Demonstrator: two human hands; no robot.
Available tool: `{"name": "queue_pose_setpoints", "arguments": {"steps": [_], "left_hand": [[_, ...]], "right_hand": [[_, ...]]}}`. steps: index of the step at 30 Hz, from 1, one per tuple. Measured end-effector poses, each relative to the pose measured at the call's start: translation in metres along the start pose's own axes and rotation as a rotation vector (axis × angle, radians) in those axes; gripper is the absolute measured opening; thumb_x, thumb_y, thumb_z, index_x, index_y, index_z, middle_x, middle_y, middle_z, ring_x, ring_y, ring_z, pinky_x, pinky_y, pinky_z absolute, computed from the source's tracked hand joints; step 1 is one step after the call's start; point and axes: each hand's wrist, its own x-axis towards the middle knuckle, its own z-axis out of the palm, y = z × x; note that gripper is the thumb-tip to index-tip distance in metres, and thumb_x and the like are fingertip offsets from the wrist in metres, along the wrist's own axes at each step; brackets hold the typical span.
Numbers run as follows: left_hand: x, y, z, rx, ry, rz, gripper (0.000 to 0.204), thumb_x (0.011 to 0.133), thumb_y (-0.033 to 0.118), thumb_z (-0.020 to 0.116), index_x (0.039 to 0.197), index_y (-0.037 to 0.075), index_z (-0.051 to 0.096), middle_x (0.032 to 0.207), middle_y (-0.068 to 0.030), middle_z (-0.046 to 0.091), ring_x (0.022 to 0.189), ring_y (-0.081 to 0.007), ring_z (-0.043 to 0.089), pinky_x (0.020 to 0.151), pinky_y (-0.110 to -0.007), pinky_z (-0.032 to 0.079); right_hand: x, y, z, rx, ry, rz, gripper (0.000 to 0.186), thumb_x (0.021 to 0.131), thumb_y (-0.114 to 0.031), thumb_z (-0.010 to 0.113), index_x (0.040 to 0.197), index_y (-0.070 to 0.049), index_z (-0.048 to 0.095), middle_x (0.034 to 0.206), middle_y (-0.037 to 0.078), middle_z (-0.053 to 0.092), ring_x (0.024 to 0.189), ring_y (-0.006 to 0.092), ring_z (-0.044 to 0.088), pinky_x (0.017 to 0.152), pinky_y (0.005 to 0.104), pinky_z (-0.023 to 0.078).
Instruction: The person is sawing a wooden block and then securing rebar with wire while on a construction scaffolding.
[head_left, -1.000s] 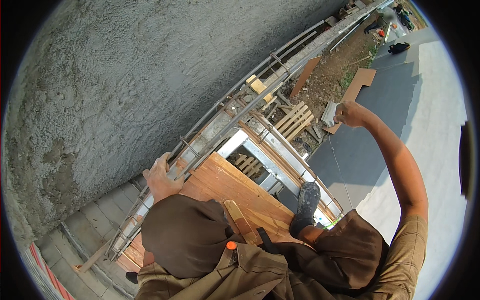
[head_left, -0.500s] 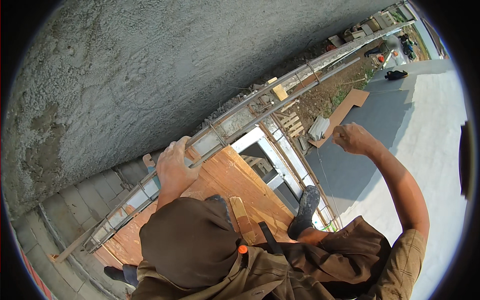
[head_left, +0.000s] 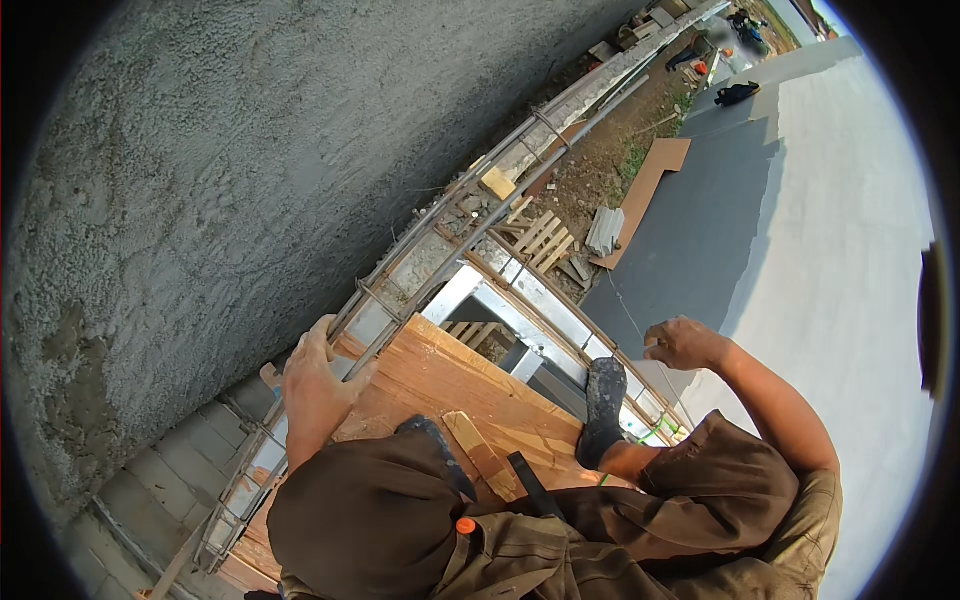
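My left hand (head_left: 318, 388) grips the upper edge of a long rebar cage (head_left: 385, 300), its fingers over the bar and its thumb on the near side. Out to the right, my right hand (head_left: 688, 344) is raised with its fingers curled together; whatever may be in them is hidden. Just by those fingers a thin line (head_left: 632, 322) runs down towards the second row of rebar (head_left: 560, 335). Beneath me lies an orange-brown plywood board (head_left: 400, 375), with a short wood strip (head_left: 480, 452) on it. My dark-socked foot (head_left: 603, 405) rests beside the white frame (head_left: 527, 338).
A rough grey rendered wall (head_left: 270, 150) rises along the left, with blockwork (head_left: 170, 480) below it. Past the open frame, far below, are a wooden pallet (head_left: 545, 240), a brown sheet (head_left: 645, 190) and a grey-and-white wall surface (head_left: 830, 200). Another person (head_left: 700, 45) is far off.
My right hand has come down and slightly left, closer to my foot and the rebar. My left hand keeps its hold on the cage. The whole view has shifted a little.
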Motion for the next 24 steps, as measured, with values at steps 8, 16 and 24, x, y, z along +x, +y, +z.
{"name": "queue_pose_setpoints", "arguments": {"steps": [8, 16, 24], "left_hand": [[0.028, 0.014, 0.004, -0.009, 0.180, 0.353, 0.104, 0.071, 0.039, 0.093, 0.157, 0.009, 0.044, 0.109, -0.0139, 0.064, 0.101, -0.0283, 0.065, 0.089, -0.042, 0.052], [0.034, 0.025, 0.015, -0.054, 0.090, 0.170, 0.104, 0.072, 0.049, 0.091, 0.157, 0.011, 0.046, 0.080, -0.0036, 0.058, 0.075, -0.0214, 0.063, 0.071, -0.039, 0.052], [0.033, 0.033, 0.005, -0.053, -0.014, 0.097, 0.098, 0.075, 0.048, 0.087, 0.156, 0.009, 0.046, 0.095, -0.0124, 0.067, 0.092, -0.0282, 0.070, 0.082, -0.042, 0.054]], "right_hand": [[0.001, 0.042, -0.013, 0.000, 0.112, 0.156, 0.026, 0.098, -0.030, 0.069, 0.105, -0.005, 0.075, 0.081, 0.016, 0.075, 0.088, 0.0337, 0.074, 0.084, 0.0435, 0.056], [0.005, 0.043, -0.009, 0.037, 0.114, 0.121, 0.028, 0.099, -0.031, 0.070, 0.103, -0.004, 0.075, 0.092, 0.019, 0.076, 0.090, 0.0351, 0.074, 0.082, 0.0435, 0.056], [0.006, 0.044, -0.005, 0.103, 0.104, 0.161, 0.022, 0.097, -0.025, 0.073, 0.102, -0.004, 0.075, 0.091, 0.017, 0.075, 0.086, 0.0347, 0.072, 0.079, 0.0428, 0.055]]}}
